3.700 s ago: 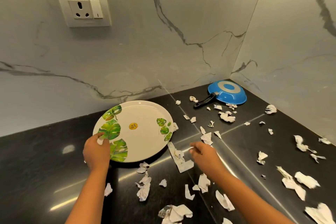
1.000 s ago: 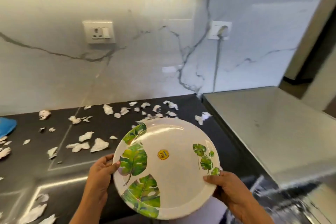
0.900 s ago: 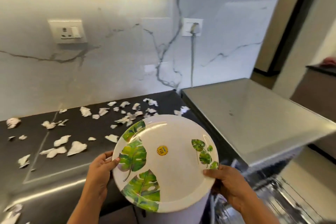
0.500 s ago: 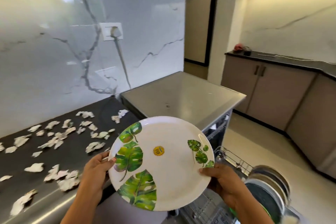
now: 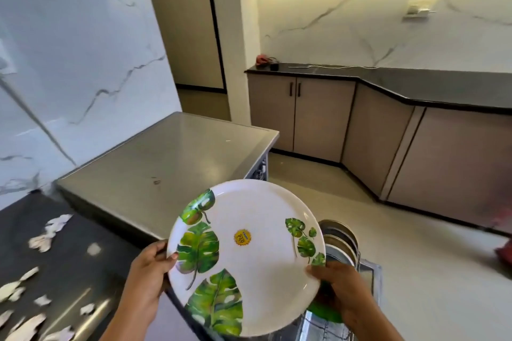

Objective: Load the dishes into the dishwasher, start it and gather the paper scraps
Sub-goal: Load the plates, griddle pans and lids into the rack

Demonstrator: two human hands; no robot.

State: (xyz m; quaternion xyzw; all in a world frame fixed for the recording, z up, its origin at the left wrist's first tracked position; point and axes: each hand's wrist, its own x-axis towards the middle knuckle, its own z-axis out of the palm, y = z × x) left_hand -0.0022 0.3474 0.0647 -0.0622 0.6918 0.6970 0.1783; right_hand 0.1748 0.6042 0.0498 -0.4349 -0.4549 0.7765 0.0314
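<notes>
A leaf-patterned plate (image 5: 249,252), gripped at opposite rims by the left hand (image 5: 146,271) and right hand (image 5: 340,285), hangs above the pulled-out dishwasher rack (image 5: 370,271), where other dishes (image 5: 339,238) already stand. Paper scraps (image 5: 41,241) lie ungathered on the dark tabletop (image 5: 83,266). Open floor (image 5: 401,230) flanks the rack's right edge.

The plate (image 5: 257,255) hangs over racked dishes (image 5: 339,241); paper scraps (image 5: 41,242) lie on counter (image 5: 69,266), left.

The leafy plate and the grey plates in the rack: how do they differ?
The leafy plate is white with green leaves; the grey rack plates look plain metal. The leafy plate is held face-up by left hand and right hand; the grey rack plates stand on edge. Both are round.
</notes>
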